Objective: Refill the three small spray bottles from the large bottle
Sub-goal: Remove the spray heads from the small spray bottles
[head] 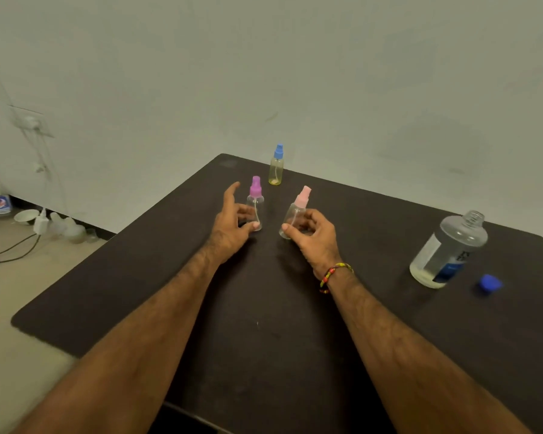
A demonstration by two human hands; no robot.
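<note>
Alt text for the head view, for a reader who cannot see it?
A person's right hand holds a tilted pink-capped spray bottle over a dark table, while the open left hand is beside an upright purple-capped spray bottle. A blue-capped spray bottle stands farther back; the uncapped large bottle and its blue cap sit right.

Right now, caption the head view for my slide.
Right hand grips pink-capped bottle; large bottle stands uncapped.
</note>
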